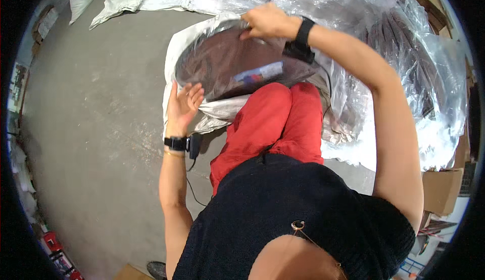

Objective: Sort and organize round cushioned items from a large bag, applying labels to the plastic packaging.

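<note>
In front of my knees, a dark brown, rounded item in a clear plastic bag (pixel 217 60) lies on a white woven sack (pixel 174 52). A blue printed card (pixel 260 73) shows at the bag's near side. My right hand (pixel 265 22) reaches across to the bag's far edge, thumb and fingers closed on the plastic there. Beside the bag's near left end, my left hand (pixel 184 105) is open, its palm turned up, its fingers apart and holding nothing. Whether the left fingertips touch the bag I cannot tell. What the brown item is stays unclear through the plastic.
Large bundles in shiny clear plastic (pixel 348 12) line the far side and the right. White sacks (pixel 118 2) lie at the far left. A cardboard box (pixel 442 191) stands at the right. Grey concrete floor (pixel 101 93) stretches to the left. A thin black cable (pixel 194 191) hangs by my left forearm.
</note>
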Motion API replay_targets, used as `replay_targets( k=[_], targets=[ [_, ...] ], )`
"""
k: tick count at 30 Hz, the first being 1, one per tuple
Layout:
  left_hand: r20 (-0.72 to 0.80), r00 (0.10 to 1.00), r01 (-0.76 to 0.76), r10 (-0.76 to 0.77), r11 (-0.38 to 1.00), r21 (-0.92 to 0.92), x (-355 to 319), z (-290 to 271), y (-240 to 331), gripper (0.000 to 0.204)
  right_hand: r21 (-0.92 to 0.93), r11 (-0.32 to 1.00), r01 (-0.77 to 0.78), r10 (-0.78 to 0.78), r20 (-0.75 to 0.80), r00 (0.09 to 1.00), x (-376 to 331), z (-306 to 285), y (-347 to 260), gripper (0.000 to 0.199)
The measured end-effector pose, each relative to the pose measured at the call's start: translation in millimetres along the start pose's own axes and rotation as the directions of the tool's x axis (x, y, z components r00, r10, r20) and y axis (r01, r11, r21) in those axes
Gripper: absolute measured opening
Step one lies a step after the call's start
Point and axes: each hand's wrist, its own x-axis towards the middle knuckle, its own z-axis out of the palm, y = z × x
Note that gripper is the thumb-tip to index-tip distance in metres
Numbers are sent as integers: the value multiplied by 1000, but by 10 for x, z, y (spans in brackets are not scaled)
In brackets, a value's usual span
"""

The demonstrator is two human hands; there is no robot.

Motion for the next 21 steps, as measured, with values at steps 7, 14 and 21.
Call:
replay_targets(
  k=[7, 14, 21],
  targets=[
    [-262, 949, 99, -174, 956, -276, 162, -1018, -715, 26, -10, 990, 144, -142, -250, 958, -149, -757, -199, 41],
    [-42, 999, 28, -25, 996, 89, 716, -642, -945, 74, 482, 870, -106, 396, -553, 733, -1331, -2030, -41, 21],
    [177, 913, -398, 367, 896, 198, 570, 459, -501, 64, 838, 440, -324, 898, -413, 150, -2947, -1314, 510, 47]
  ],
)
